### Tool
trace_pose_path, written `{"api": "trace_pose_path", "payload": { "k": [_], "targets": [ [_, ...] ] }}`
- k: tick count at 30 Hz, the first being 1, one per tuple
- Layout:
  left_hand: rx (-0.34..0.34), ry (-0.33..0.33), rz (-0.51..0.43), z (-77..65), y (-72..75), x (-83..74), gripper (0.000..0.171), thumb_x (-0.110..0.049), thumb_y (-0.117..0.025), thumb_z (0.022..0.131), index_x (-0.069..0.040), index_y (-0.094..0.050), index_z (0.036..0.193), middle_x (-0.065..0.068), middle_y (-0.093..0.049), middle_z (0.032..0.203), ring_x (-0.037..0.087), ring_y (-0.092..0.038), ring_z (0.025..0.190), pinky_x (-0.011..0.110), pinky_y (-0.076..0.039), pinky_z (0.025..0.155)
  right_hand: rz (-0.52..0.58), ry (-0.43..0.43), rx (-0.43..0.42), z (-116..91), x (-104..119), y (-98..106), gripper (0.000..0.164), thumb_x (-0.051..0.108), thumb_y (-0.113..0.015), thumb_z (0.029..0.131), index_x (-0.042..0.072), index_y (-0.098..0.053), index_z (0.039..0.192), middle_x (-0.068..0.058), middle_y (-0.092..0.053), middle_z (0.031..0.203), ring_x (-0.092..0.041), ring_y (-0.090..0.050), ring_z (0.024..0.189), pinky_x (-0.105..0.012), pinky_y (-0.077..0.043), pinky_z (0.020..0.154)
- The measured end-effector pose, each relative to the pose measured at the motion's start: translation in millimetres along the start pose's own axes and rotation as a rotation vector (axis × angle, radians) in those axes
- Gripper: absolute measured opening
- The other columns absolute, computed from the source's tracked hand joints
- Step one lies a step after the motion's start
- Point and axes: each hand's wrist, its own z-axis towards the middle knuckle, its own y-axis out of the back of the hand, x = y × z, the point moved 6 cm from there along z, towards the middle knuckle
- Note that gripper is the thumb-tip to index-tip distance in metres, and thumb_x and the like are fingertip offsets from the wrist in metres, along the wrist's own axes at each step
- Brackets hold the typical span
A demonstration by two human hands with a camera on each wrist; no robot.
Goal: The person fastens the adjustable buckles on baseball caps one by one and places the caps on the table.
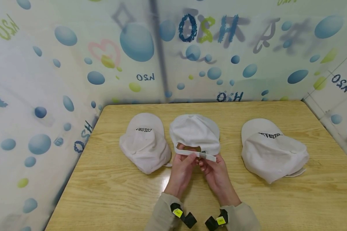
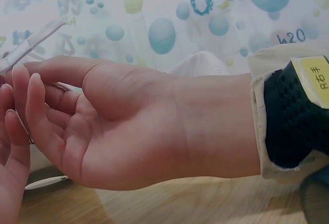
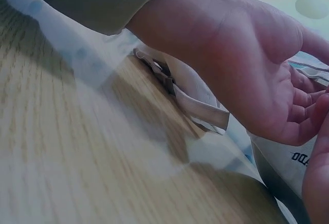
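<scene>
A white baseball cap [image 1: 195,130] is held upright between both hands near the middle of the table, with its back opening and adjustable strap [image 1: 188,152] turned toward me. My left hand [image 1: 182,173] pinches the strap at its left and middle part, thumb on top. At the strap's right end, my right hand [image 1: 218,179] grips the band near its loose tail [image 1: 210,157]. The fingertips of both hands come close together below the strap. In the left wrist view the pale strap [image 2: 36,41] rises past the right hand's fingers.
To the left lies an off-white cap [image 1: 146,144] with dark lettering, its brim pointing away. Another lettered cap [image 1: 273,150] lies at the right, its back strap [image 1: 296,173] spread on the wooden table [image 1: 104,199]. A patterned curtain [image 1: 208,86] stands behind the table's far edge.
</scene>
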Motion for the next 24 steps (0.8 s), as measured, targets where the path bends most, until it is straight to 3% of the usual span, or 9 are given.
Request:
{"api": "trace_pose_path", "payload": {
  "k": [11,24],
  "targets": [
    [-0.119,0.074,-0.052,-1.0,10.6,0.2,0.027,-0.002,-0.052,0.087,-0.017,-0.039,0.106,-0.004,-0.053,0.085,0.012,-0.051,0.072,0.024,-0.042,0.067,0.112,0.066,0.039,-1.5,4.8,0.1,0.020,-0.005,-0.041,0.091,0.007,-0.053,0.100,-0.006,-0.060,0.083,-0.014,-0.059,0.069,-0.020,-0.046,0.056],
    [-0.137,0.072,-0.045,-0.3,10.9,0.1,0.030,0.001,-0.055,0.085,-0.016,-0.040,0.105,-0.003,-0.054,0.083,0.012,-0.052,0.067,0.022,-0.044,0.063,0.134,0.039,0.024,-0.6,3.8,2.1,0.019,-0.004,-0.043,0.091,0.006,-0.053,0.103,-0.006,-0.061,0.086,-0.014,-0.059,0.071,-0.019,-0.047,0.057]
  ]
}}
